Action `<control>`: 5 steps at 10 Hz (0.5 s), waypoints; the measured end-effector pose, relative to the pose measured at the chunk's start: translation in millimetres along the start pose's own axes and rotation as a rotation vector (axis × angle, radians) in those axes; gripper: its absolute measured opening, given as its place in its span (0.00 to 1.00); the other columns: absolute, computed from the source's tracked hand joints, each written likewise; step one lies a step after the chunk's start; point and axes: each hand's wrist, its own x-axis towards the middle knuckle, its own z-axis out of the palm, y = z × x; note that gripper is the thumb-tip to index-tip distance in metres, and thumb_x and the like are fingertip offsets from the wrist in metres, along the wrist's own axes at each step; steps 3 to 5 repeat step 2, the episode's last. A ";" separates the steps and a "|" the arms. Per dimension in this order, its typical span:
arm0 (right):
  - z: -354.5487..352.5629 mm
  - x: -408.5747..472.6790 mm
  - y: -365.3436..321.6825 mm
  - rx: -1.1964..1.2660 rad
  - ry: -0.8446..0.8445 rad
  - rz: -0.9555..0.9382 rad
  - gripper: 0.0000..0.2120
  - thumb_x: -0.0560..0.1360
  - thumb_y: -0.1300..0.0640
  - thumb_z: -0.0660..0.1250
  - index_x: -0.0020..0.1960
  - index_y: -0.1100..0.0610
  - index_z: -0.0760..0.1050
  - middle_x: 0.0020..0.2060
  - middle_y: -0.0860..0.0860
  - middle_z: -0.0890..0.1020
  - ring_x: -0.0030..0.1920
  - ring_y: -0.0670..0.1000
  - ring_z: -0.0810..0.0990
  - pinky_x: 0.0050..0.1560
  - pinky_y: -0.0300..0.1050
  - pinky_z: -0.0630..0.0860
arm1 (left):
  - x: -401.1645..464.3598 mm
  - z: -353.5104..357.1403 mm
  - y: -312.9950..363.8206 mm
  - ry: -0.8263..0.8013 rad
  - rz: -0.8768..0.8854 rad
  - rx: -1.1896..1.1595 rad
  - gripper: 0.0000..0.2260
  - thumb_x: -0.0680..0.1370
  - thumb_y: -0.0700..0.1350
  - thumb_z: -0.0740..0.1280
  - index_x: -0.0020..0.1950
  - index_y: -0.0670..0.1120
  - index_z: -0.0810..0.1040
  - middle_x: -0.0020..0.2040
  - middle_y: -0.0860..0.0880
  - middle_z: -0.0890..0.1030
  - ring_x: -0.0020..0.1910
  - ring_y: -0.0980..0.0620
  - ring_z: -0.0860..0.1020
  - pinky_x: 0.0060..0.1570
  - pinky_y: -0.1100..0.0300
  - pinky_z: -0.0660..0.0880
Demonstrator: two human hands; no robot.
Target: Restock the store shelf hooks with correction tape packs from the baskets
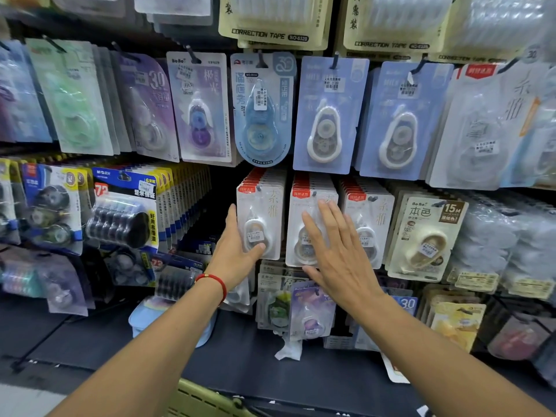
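Note:
Three rows of white correction tape packs with red top labels hang on hooks at the middle of the shelf. My left hand (pixel 237 251) rests against the left side of the left row (pixel 264 206), fingers straight and thumb across the front pack's lower part. My right hand (pixel 334 245) lies flat with spread fingers on the front pack of the middle row (pixel 304 203). The right row (pixel 371 212) hangs untouched beside it. Neither hand carries a loose pack.
Blue and purple tape packs (pixel 328 115) hang on the hooks above. Black multi-packs (pixel 123 218) hang at left, a beige 15M pack (pixel 427 236) at right. A green basket rim (pixel 198 398) shows at the bottom edge, below the dark shelf (pixel 240 356).

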 end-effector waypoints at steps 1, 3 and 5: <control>-3.1 -3.9 0.9 0.010 0.001 0.000 0.49 0.71 0.46 0.80 0.83 0.59 0.58 0.82 0.67 0.55 0.83 0.65 0.53 0.80 0.65 0.60 | -4.0 -2.7 -0.5 -0.004 -0.076 0.022 0.45 0.79 0.42 0.74 0.85 0.51 0.47 0.81 0.48 0.65 0.79 0.47 0.66 0.77 0.44 0.66; -2.2 -13.3 6.6 0.007 0.064 -0.008 0.47 0.71 0.49 0.80 0.82 0.59 0.61 0.80 0.66 0.60 0.82 0.65 0.59 0.80 0.65 0.61 | -15.2 -6.7 3.6 0.086 -0.111 0.054 0.43 0.79 0.40 0.73 0.85 0.50 0.49 0.81 0.45 0.64 0.79 0.46 0.65 0.75 0.43 0.68; -2.2 -13.3 6.6 0.007 0.064 -0.008 0.47 0.71 0.49 0.80 0.82 0.59 0.61 0.80 0.66 0.60 0.82 0.65 0.59 0.80 0.65 0.61 | -15.2 -6.7 3.6 0.086 -0.111 0.054 0.43 0.79 0.40 0.73 0.85 0.50 0.49 0.81 0.45 0.64 0.79 0.46 0.65 0.75 0.43 0.68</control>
